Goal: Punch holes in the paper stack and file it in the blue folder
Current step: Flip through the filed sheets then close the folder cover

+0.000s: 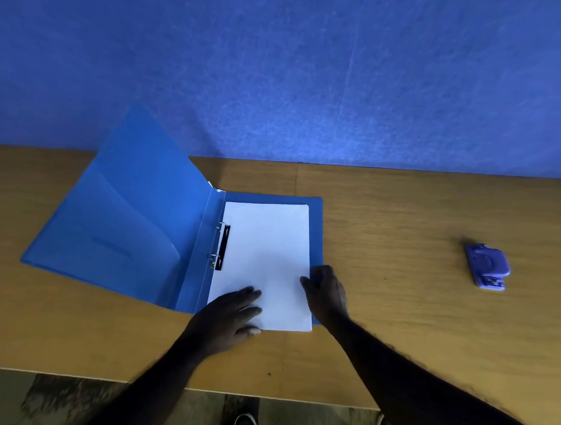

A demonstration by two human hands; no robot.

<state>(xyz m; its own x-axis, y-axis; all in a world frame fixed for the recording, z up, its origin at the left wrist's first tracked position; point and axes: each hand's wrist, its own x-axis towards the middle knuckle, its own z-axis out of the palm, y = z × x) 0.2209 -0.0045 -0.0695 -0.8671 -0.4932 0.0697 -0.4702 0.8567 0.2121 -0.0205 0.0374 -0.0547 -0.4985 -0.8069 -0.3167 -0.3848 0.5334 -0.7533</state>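
Two hands work at a paper stack (265,243) that lies on the right-hand leaf of the open blue folder (127,225), near the middle of the wooden surface (396,330). The left hand (229,313) lies flat on the near-left corner of the stack, fingers straight and spread a little and pointing to the right, thumb along the near edge of the sheets. The right hand (325,291) sits at the stack's right edge, toward the near end. Its thumb rests on the top sheet and its fingers curl down over the edge. I cannot tell whether they grip the paper, the cover beneath it, or nothing.

The stack lies straight in the folder, with a rim of blue cover showing on its far and right sides. Its left edge meets the ring mechanism (220,246), a black bar with two metal rings. I cannot make out whether the rings pass through the sheets. The folder's left leaf is swung open to the left and raised somewhat off the surface, with a pocket on its inner face.

Well apart on the right lies a purple hole punch (489,268), untouched. A blue wall (279,67) rises behind the far edge of the surface. Below the near edge a dark shoe (245,424) shows on the floor.
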